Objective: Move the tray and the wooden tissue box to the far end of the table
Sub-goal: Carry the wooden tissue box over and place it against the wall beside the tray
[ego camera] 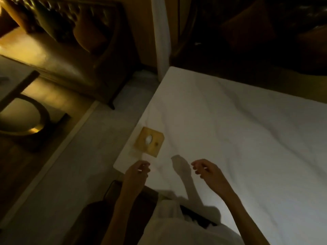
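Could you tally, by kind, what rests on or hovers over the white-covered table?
Wooden tissue box: 1
Bare hands, left hand and right hand, both empty: 2
Tray: 0 in view
Total: 3

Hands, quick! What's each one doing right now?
Left hand: open, fingers curled, holding nothing, just short of the wooden tissue box.
Right hand: open, fingers curled, holding nothing.

Surface (247,138): right side cut off by frame edge. Chair (70,32): blurred, top cropped. Far right corner (265,32): too dark to read.
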A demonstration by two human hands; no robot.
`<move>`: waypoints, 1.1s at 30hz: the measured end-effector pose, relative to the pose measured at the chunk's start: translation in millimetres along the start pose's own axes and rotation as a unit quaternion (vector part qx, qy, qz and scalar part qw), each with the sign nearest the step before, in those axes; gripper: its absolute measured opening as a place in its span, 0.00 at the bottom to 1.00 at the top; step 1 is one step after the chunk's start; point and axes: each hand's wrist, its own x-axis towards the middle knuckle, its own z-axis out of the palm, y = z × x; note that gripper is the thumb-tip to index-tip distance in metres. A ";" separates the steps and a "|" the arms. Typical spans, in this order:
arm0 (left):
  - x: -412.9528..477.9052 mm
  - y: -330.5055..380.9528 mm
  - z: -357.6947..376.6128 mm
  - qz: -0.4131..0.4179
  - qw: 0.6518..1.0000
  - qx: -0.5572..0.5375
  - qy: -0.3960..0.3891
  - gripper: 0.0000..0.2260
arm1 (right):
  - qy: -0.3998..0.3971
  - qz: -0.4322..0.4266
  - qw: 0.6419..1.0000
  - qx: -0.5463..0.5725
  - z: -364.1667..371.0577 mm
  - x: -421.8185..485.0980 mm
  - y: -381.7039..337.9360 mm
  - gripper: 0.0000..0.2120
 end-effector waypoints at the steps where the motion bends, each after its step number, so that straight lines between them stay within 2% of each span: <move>1: 13.0 -1.3 -9.9 -0.011 1.000 0.004 -0.006 0.07 | 0.009 0.003 1.000 0.003 3.7 4.8 -5.6 0.09; 5: 82.4 -20.6 -47.4 0.007 0.999 0.030 -0.014 0.07 | 0.047 0.060 0.997 0.014 31.7 29.7 -25.0 0.08; 6: 99.3 -23.6 -56.7 0.028 0.998 0.050 -0.036 0.06 | 0.066 0.079 0.994 0.024 41.6 36.8 -32.9 0.16; 8: 131.5 -24.7 -72.8 0.076 0.993 0.069 -0.060 0.05 | 0.113 0.112 0.985 0.063 64.0 52.4 -49.2 0.38; 9: 147.4 -25.2 -79.3 0.103 0.989 0.078 -0.066 0.05 | 0.131 0.127 0.980 0.083 76.3 60.7 -55.7 0.44; 11: 176.6 -21.5 -88.9 0.129 0.981 0.115 -0.085 0.07 | 0.146 0.159 0.967 0.131 102.6 81.3 -65.7 0.43; 14: 216.4 -20.1 -91.5 0.114 0.978 0.145 -0.095 0.09 | 0.126 0.241 0.933 0.237 142.2 114.7 -79.4 0.39; 19: 277.0 -10.3 -68.7 0.076 0.956 0.196 -0.204 0.23 | 0.096 0.353 0.877 0.313 194.6 160.3 -88.1 0.50; 22: 299.9 -4.3 -47.2 0.092 0.937 0.223 -0.253 0.26 | 0.107 0.385 0.845 0.356 211.4 178.3 -88.0 0.58; 25: 309.8 -1.7 -31.8 0.091 0.911 0.255 -0.310 0.28 | 0.154 0.406 0.829 0.352 222.2 195.8 -83.2 0.54; 29: 308.8 -2.9 -17.2 0.101 0.885 0.324 -0.320 0.30 | 0.161 0.414 0.809 0.385 229.3 207.3 -73.5 0.46; 31: 307.0 -7.3 -11.4 0.111 0.882 0.332 -0.315 0.31 | 0.159 0.414 0.816 0.370 230.1 210.8 -72.3 0.42; 33: 306.2 -11.6 -6.5 0.106 0.886 0.328 -0.310 0.32 | 0.167 0.422 0.837 0.304 226.8 212.9 -76.3 0.38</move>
